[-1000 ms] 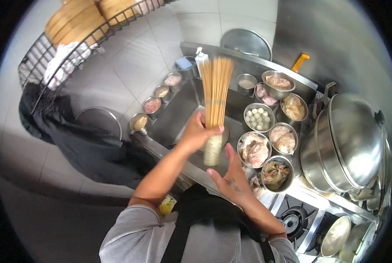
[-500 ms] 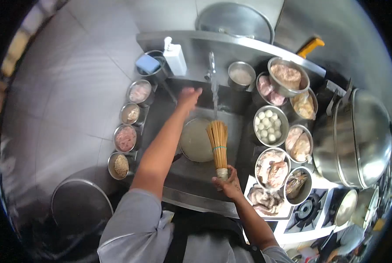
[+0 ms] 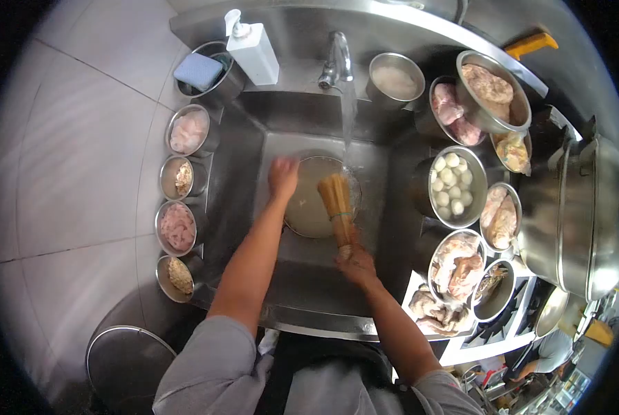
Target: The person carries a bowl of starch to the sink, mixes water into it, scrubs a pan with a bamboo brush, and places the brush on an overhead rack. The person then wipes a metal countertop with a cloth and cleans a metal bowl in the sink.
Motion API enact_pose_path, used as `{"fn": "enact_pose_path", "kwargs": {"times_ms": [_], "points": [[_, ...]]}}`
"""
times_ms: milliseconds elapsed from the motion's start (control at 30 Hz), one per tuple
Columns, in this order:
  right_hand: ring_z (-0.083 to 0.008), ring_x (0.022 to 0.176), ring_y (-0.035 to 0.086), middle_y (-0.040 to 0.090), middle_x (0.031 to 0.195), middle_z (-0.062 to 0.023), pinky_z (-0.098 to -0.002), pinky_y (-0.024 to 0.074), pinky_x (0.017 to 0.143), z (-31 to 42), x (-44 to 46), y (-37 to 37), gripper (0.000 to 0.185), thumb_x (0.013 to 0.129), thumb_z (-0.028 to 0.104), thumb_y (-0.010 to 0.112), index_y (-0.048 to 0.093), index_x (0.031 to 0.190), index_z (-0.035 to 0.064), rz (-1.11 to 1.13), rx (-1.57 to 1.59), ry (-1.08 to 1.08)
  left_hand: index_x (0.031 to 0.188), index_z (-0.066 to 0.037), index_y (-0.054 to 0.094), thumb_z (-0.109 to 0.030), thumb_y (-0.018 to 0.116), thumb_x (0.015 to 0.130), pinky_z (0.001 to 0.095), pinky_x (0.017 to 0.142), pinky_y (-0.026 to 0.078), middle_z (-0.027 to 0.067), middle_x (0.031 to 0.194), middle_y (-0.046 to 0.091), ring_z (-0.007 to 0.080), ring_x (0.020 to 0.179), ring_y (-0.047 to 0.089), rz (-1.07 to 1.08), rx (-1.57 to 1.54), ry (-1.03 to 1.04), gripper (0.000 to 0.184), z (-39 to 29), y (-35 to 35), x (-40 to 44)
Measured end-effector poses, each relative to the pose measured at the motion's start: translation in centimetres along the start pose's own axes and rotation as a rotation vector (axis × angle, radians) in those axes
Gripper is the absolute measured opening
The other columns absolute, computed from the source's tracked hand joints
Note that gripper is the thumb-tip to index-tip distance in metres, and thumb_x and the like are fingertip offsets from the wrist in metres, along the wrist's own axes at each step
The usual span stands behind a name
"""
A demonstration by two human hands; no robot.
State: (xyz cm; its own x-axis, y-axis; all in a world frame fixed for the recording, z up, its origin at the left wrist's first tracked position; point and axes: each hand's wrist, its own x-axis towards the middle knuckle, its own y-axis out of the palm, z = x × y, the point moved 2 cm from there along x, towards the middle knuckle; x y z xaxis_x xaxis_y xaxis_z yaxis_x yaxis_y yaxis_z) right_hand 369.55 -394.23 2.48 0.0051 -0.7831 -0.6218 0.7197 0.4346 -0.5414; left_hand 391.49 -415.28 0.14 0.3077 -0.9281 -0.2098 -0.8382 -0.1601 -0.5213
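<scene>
Low in the steel sink (image 3: 309, 277), my right hand (image 3: 356, 266) is closed round the bound handle of a bamboo whisk (image 3: 337, 200). The whisk's splayed bristles lean over a round vessel of cloudy water (image 3: 309, 200). Water runs from the faucet (image 3: 337, 62) down to the vessel's right edge. At the vessel's left rim is my left hand (image 3: 283, 178), blurred by motion; whether its fingers touch the rim cannot be made out.
Small cups of meat and minced food (image 3: 178, 227) line the sink's left edge. Bowls of raw meat and white balls (image 3: 451, 187) stand at the right, beside a large steel pot (image 3: 572, 214). A soap bottle (image 3: 254, 55) stands behind. Another person (image 3: 551, 353) is at the lower right.
The whisk passed from my left hand to my right and came down over the vessel. My left hand moved from near the faucet to the vessel's left side. The view shifted closer to the sink.
</scene>
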Motion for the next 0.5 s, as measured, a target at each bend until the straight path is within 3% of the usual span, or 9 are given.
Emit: {"fn": "enact_pose_path", "kwargs": {"times_ms": [33, 100, 133, 200, 233, 300, 333, 400, 500], "points": [[-0.0325, 0.090, 0.064, 0.060, 0.110, -0.0221, -0.0437, 0.0514, 0.077, 0.9, 0.8, 0.7, 0.064, 0.080, 0.014, 0.059, 0.030, 0.138, 0.0113, 0.004, 0.001, 0.000, 0.105, 0.005, 0.057, -0.034, 0.063, 0.082, 0.0431, 0.086, 0.044, 0.0204, 0.110, 0.059, 0.0335, 0.104, 0.056, 0.099, 0.551, 0.119, 0.045, 8.5, 0.4, -0.4], [-0.0331, 0.102, 0.061, 0.061, 0.112, -0.0194, -0.0446, 0.0485, 0.086, 3.3, 2.5, 2.7, 0.076, 0.072, 0.026, 0.072, 0.036, 0.136, 0.0073, 0.331, -0.355, -0.041, 0.121, 0.003, 0.053, -0.036, 0.065, 0.080, 0.0403, 0.099, 0.039, 0.0218, 0.125, 0.053, 0.0301, 0.120, 0.049, 0.451, 0.715, -0.341, 0.059, 13.7, -1.9, -6.0], [-0.0331, 0.102, 0.061, 0.061, 0.112, -0.0194, -0.0446, 0.0485, 0.086, 3.7, 2.8, 3.5, 0.076, 0.072, 0.026, 0.072, 0.036, 0.136, 0.0073, 0.329, -0.360, -0.035, 0.124, 0.002, 0.051, -0.037, 0.066, 0.078, 0.0371, 0.103, 0.036, 0.0216, 0.126, 0.052, 0.0300, 0.123, 0.046, 0.471, 0.692, -0.434, 0.062, 19.2, -1.9, -7.8], [-0.0344, 0.103, 0.060, 0.061, 0.113, -0.0193, -0.0454, 0.0476, 0.087, 4.0, 3.3, 4.6, 0.060, 0.079, 0.023, 0.062, 0.041, 0.133, 0.0088, 0.284, -0.445, -0.116, 0.122, 0.002, 0.054, -0.035, 0.065, 0.079, 0.0419, 0.100, 0.038, 0.0216, 0.124, 0.054, 0.0330, 0.120, 0.048, 0.651, 0.848, -0.462, 0.058, 24.1, -2.7, -9.8], [-0.0349, 0.104, 0.060, 0.061, 0.113, -0.0193, -0.0457, 0.0473, 0.088, 4.0, 3.9, 4.7, 0.055, 0.081, 0.022, 0.058, 0.042, 0.133, 0.0092, 0.270, -0.476, -0.145, 0.122, 0.002, 0.054, -0.035, 0.065, 0.079, 0.0419, 0.100, 0.038, 0.0216, 0.124, 0.054, 0.0330, 0.120, 0.048, 0.647, 0.843, -0.465, 0.058, 26.5, -2.3, -9.0], [-0.0341, 0.109, 0.057, 0.059, 0.117, -0.0179, -0.0459, 0.0471, 0.089, 3.9, 4.8, 2.9, 0.056, 0.080, 0.029, 0.061, 0.046, 0.130, 0.0080, 0.395, -0.662, -0.048, 0.102, 0.004, 0.062, -0.031, 0.068, 0.079, 0.0458, 0.079, 0.049, 0.0211, 0.101, 0.064, 0.0350, 0.093, 0.062, 0.905, 0.990, -0.079, 0.042, 30.4, -1.7, -8.5], [-0.0336, 0.111, 0.056, 0.059, 0.118, -0.0175, -0.0459, 0.0470, 0.089, 4.5, 4.7, 1.1, 0.058, 0.079, 0.033, 0.063, 0.047, 0.129, 0.0075, 0.414, -0.683, 0.011, 0.102, 0.004, 0.062, -0.031, 0.068, 0.079, 0.0458, 0.079, 0.049, 0.0211, 0.101, 0.064, 0.0350, 0.093, 0.062, 0.904, 0.991, -0.088, 0.042, 28.9, -2.7, -8.6], [-0.0324, 0.111, 0.056, 0.059, 0.118, -0.0168, -0.0438, 0.0475, 0.089, 5.0, 4.1, -3.3, 0.064, 0.076, 0.039, 0.068, 0.048, 0.129, 0.0073, 0.301, -0.556, 0.126, 0.079, 0.004, 0.059, -0.025, 0.071, 0.078, 0.0418, 0.054, 0.049, 0.0165, 0.073, 0.062, 0.0259, 0.060, 0.062, 1.124, 0.279, -0.755, 0.031, 21.0, -4.8, -9.0], [-0.0310, 0.109, 0.057, 0.059, 0.118, -0.0163, -0.0402, 0.0480, 0.088, 1.5, 5.2, -4.7, 0.065, 0.075, 0.041, 0.069, 0.050, 0.127, 0.0078, 0.171, -0.476, 0.196, 0.068, 0.001, 0.052, -0.024, 0.074, 0.076, 0.0361, 0.043, 0.044, 0.0118, 0.062, 0.056, 0.0177, 0.046, 0.053, 1.080, 0.259, -0.749, 0.034, 13.6, -6.7, -9.1]]}}
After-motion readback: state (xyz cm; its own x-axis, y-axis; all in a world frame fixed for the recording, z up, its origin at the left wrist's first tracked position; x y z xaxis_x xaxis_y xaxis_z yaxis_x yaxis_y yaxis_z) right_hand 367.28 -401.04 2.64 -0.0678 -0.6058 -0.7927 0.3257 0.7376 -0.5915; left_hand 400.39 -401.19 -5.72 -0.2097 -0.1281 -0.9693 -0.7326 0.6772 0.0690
